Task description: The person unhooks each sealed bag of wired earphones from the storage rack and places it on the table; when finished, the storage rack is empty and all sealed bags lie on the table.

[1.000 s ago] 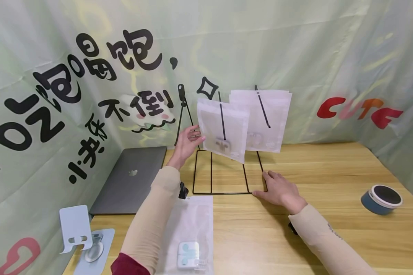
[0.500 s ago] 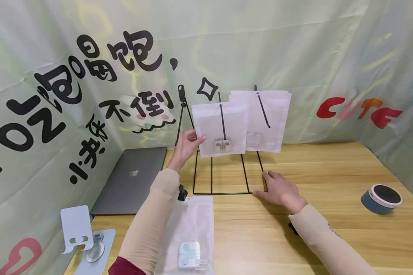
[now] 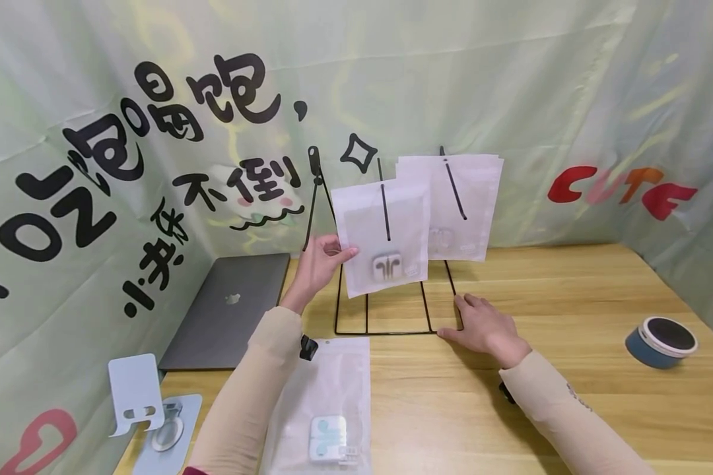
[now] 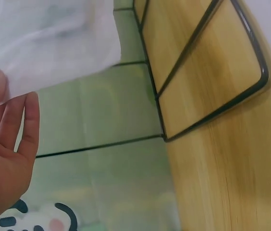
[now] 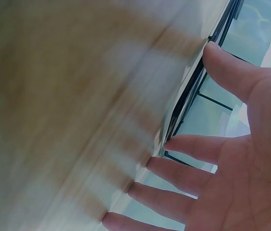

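A white zip pouch [image 3: 380, 231] with earphones in a clear case hangs tilted on a hook of the black wire rack [image 3: 386, 334]. My left hand [image 3: 319, 264] pinches its left edge between thumb and fingers; the left wrist view shows the thumb in front of the pouch [image 4: 54, 53]. Behind it to the right, more white pouches [image 3: 466, 198] hang on another hook. My right hand [image 3: 484, 328] rests at the front right corner of the rack's base, fingers spread and fingertips on the table, as the right wrist view shows.
Another white pouch [image 3: 344, 369] with an earphone case lies flat before the rack. A grey laptop [image 3: 228, 310] and a light blue phone stand [image 3: 135, 389] are at the left. A round blue and white device [image 3: 659, 343] stands at the right. Printed cloth [image 3: 511, 79] hangs behind.
My left hand has closed on the hanging pouch's left edge and moved slightly down. The pouch swung, and its lower edge now slants the other way. My right hand has stayed put.
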Motion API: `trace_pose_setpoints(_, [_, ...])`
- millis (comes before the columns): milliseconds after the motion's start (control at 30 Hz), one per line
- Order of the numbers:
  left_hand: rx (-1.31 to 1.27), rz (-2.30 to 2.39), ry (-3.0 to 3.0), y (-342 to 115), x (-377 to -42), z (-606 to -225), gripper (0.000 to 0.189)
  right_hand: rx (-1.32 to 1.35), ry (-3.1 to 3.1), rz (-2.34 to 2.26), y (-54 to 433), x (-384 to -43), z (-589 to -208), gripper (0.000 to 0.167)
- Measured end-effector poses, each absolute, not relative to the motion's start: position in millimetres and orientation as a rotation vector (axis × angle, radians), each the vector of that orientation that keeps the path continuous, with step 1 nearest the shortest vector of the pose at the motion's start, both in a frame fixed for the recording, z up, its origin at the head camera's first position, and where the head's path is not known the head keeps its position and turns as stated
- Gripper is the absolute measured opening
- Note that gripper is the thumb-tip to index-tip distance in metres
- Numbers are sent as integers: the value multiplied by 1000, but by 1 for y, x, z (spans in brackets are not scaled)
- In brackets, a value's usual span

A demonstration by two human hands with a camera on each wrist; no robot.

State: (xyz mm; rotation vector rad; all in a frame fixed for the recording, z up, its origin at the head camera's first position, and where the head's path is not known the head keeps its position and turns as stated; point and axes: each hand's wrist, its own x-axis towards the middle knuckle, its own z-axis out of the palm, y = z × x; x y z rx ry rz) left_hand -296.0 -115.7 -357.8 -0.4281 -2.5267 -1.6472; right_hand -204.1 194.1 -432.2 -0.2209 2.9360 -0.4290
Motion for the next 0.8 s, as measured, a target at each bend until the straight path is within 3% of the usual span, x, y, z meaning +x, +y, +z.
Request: trace_pose_setpoints(800, [-592, -1902, -2494, -121, -213, -352, 15, -217, 2934, -433, 195, -205, -432, 88])
